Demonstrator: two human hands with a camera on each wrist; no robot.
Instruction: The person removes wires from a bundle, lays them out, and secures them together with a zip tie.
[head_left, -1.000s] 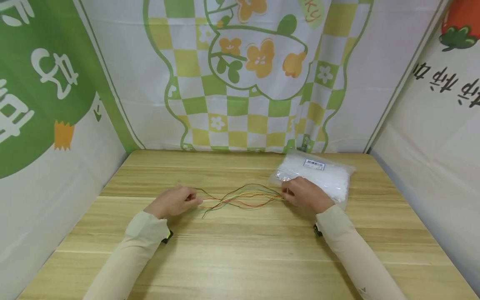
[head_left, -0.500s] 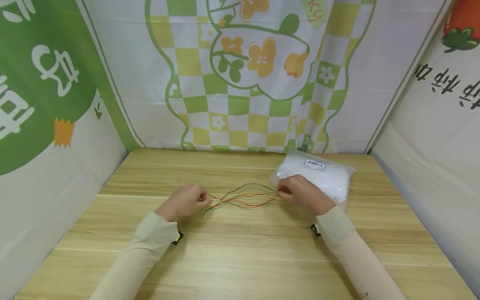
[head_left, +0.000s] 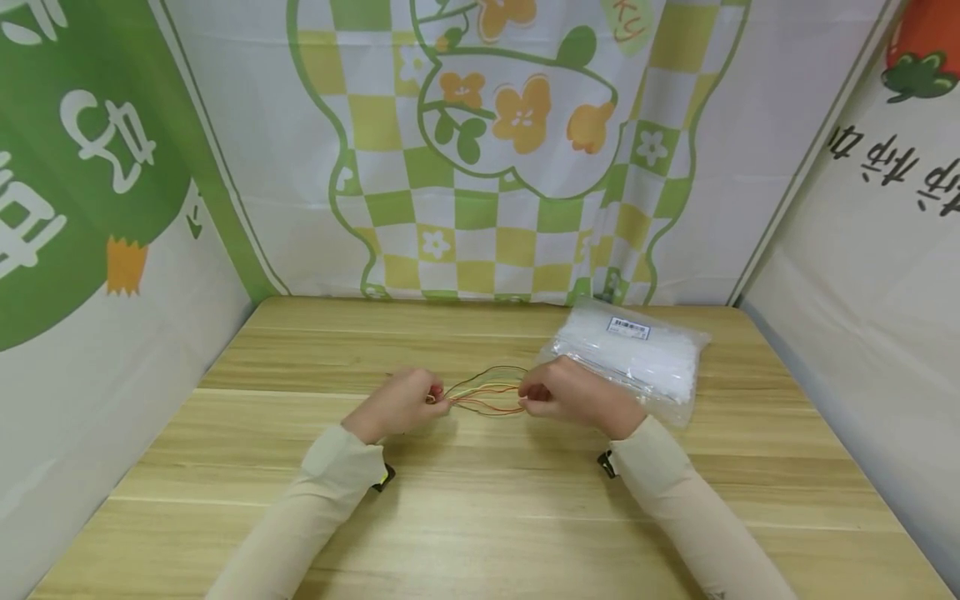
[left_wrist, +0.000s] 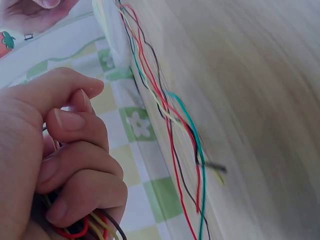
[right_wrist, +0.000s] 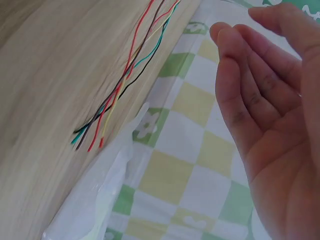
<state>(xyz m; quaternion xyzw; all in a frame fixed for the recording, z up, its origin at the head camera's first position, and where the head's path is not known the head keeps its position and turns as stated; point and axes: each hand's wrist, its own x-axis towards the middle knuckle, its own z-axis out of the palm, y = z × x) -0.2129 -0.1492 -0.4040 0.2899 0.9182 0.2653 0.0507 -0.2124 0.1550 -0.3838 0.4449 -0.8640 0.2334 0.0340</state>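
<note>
Several thin electrical wires (head_left: 497, 410), red, yellow, green and dark, run loosely across the table between my hands. My left hand (head_left: 401, 404) is at their left end. Its fingers curl round a bunch of wires (left_wrist: 97, 220) inside the palm in the left wrist view, while other wires (left_wrist: 167, 102) lie on the table past the fingertips. My right hand (head_left: 577, 396) hovers by the wires' right part, hiding their ends in the head view. In the right wrist view its fingers (right_wrist: 240, 75) are loosely bent, the thumb stands apart, and nothing is held; the cut wire ends (right_wrist: 90, 142) lie beyond.
A clear plastic bag (head_left: 630, 358) of white material with a barcode label lies behind my right hand. The wooden table (head_left: 480, 508) has printed cloth (head_left: 495, 208) walls at its back and sides.
My left hand has slid right along the wires, covering their left ends. My right hand has shifted left and away from the bag, so the gap between the hands is narrower.
</note>
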